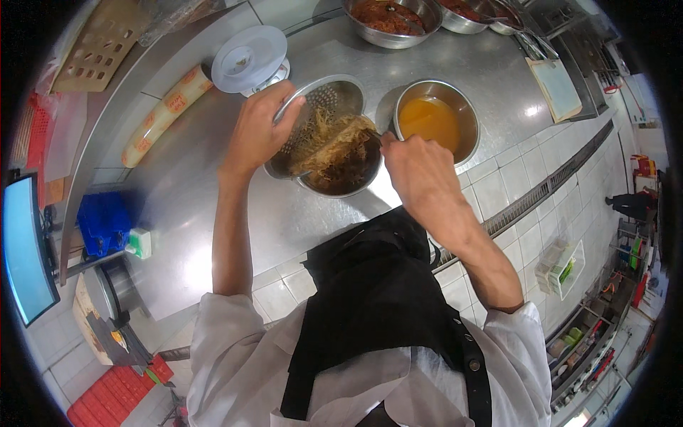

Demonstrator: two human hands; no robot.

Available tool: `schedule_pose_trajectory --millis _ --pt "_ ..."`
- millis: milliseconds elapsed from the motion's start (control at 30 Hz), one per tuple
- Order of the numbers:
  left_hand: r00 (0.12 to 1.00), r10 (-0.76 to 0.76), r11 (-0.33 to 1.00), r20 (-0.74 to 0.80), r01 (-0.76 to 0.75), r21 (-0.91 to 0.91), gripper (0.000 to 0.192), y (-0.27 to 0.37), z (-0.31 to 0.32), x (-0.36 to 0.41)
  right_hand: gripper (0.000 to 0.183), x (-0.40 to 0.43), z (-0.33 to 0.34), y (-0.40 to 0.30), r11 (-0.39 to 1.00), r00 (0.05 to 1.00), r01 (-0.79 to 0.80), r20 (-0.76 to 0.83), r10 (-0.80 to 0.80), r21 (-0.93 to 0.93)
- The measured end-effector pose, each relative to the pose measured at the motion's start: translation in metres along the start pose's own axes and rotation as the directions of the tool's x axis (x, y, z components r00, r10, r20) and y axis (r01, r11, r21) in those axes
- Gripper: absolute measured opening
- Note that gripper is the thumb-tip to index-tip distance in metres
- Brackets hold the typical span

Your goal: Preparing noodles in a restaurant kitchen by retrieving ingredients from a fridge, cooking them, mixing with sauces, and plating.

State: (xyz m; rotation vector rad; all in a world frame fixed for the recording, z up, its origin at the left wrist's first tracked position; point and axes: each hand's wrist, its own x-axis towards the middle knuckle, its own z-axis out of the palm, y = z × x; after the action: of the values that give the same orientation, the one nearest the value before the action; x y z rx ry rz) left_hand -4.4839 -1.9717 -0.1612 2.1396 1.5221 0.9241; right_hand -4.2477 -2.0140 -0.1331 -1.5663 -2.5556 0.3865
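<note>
My left hand (267,125) grips the rim of a perforated metal strainer (323,99), tilted above and against a steel bowl (341,193). Brown, stringy food (336,144) spills from the strainer's side over the bowl, where more dark brown food lies. My right hand (421,165) is closed on the handle of a utensil, mostly hidden by the hand, whose dark end meets the food at the bowl's right side. Just right of that bowl stands a deep steel pot (472,107) with orange-yellow liquid (429,120) in it.
Behind are a kitchen scale (272,77) with a white plate (249,58), a long wrapped roll (168,115) and steel bowls of red food (392,40). A blue plastic bin (104,221) stands left. Rightward are a floor drain (533,197), a white basket (560,267) and a distant person (629,205).
</note>
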Motion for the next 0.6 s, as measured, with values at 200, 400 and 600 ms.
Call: schedule_pose_trajectory --millis 200,400,600 --pt "0.998 0.056 0.996 -0.024 -0.055 0.066 0.017 0.000 -0.006 0.006 0.013 0.010 0.032 -0.011 0.998 0.999 -0.018 0.036 0.015 0.067" --pt "0.995 0.088 0.987 -0.042 -0.081 0.138 0.018 0.006 -0.007 0.009 0.015 0.014 0.088 0.011 0.988 0.983 -0.147 0.119 0.142 0.040" --pt "0.985 0.120 0.985 -0.124 -0.102 0.141 0.017 0.003 -0.019 -0.003 0.019 0.003 0.011 -0.002 0.992 0.992 -0.125 0.031 0.125 -0.005"
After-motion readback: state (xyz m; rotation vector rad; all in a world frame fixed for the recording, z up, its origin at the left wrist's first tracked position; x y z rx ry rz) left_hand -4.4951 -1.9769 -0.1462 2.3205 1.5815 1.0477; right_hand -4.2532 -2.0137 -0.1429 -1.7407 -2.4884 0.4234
